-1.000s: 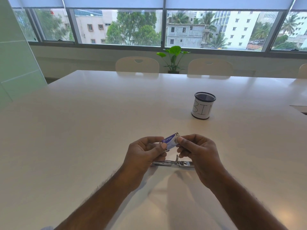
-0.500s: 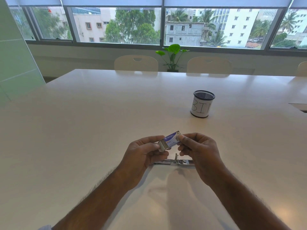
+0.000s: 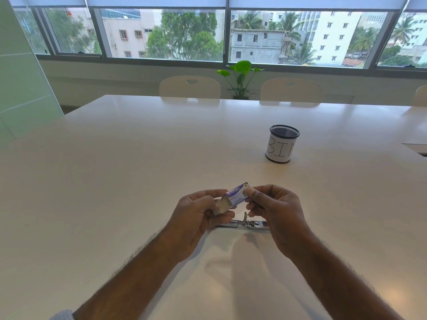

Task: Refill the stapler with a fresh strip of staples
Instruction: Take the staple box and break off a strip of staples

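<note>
A small purple and white staple box [image 3: 236, 195] is held above the table between both hands. My right hand [image 3: 275, 213] pinches its right end. My left hand [image 3: 198, 214] grips the left end, where a grey inner tray or flap [image 3: 222, 205] sticks out of the sleeve. Below the hands a metal stapler [image 3: 245, 224] lies flat on the white table [image 3: 115, 181], unfolded, partly hidden by both hands. No loose staple strip is visible.
A black mesh cup wrapped in paper marked "BIN" [image 3: 280, 144] stands on the table to the far right. Two pale chairs [image 3: 189, 86] and a potted plant [image 3: 240, 77] sit past the table's far edge under the windows.
The grey inner part has slid further out of the box's left end under my left fingers. Both hands stay over the stapler, which has not moved.
</note>
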Tool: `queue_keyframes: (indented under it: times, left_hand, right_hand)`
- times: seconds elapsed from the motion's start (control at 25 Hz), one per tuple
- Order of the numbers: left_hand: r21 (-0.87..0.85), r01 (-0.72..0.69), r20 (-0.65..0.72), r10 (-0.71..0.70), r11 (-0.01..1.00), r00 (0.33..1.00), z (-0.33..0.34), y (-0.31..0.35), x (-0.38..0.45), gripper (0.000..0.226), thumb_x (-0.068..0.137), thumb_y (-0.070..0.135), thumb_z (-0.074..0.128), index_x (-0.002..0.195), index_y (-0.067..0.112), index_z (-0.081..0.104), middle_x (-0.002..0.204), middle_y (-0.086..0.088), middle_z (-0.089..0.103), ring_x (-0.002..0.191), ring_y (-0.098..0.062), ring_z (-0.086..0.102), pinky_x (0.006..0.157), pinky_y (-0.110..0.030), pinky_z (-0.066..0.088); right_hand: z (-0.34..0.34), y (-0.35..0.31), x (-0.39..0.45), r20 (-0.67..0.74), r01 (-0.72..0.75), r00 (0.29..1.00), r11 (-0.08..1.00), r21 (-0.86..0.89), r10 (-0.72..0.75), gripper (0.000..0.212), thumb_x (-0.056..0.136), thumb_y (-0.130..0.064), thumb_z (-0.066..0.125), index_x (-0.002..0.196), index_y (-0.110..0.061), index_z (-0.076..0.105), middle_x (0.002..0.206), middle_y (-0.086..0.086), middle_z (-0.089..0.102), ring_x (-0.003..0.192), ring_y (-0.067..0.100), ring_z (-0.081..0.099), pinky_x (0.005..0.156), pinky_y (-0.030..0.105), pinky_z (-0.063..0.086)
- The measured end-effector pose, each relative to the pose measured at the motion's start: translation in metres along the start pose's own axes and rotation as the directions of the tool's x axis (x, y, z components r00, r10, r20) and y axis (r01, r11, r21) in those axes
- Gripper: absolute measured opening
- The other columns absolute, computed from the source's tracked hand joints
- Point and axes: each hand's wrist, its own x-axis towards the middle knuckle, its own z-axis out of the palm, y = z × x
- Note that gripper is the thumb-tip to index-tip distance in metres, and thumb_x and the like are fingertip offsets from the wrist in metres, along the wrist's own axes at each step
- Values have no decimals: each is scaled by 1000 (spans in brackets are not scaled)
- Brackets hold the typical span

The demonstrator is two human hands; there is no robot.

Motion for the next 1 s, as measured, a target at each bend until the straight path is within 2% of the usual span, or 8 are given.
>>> queue_keyframes:
  times: [0.16,0.28,0.4,0.68,0.92,1.0]
  left_hand:
    - [-70,36,-5,-37,997,999,-1,3,1,42,80,-11,34,89,-5,74,95,-28,74,76,-41,72,63,-32,61]
    - [-96,56,-7,-57,994,998,-2,5,1,40,80,-14,32,102,-10,66,95,-29,74,83,-42,72,66,-34,61]
    - [-48,61,-27,-62,997,998,-1,6,1,40,84,-20,33,107,-6,63,96,-26,74,85,-41,73,71,-35,63]
    - [74,-103,-96,110,992,989,-2,9,-1,27,90,-15,50,106,0,66,96,-18,77,89,-26,75,72,-26,61]
    - [15,-131,-164,132,991,978,-6,14,-2,19,83,-12,61,97,-1,70,91,-19,77,83,-28,75,69,-26,60]
    - [52,-142,-179,150,988,972,-5,16,-3,19,82,-8,65,96,2,72,90,-17,77,80,-26,75,67,-26,60]
  right_hand:
    - [-2,1,1,-15,-9,1000,1000,-15,9,9,84,-11,70,77,-6,74,68,12,71,58,18,59,54,26,53]
    - [-4,1,3,-35,-22,999,1000,-9,22,9,84,-11,70,78,-5,74,68,13,71,57,17,58,54,25,53]
    - [-6,0,5,-61,-27,998,1000,3,27,9,83,-11,71,79,-4,74,66,12,70,57,17,58,53,25,54]
    - [-5,1,5,-87,-55,995,998,-9,54,9,83,-10,72,83,-1,72,73,18,70,59,18,58,56,27,54]
    - [-3,2,4,-86,-61,995,998,-8,60,9,83,-10,71,85,-1,72,74,18,70,59,17,59,55,25,54]
    - [-2,3,3,-76,-69,995,998,2,69,9,83,-10,72,83,-1,73,74,19,70,60,19,59,55,25,53]
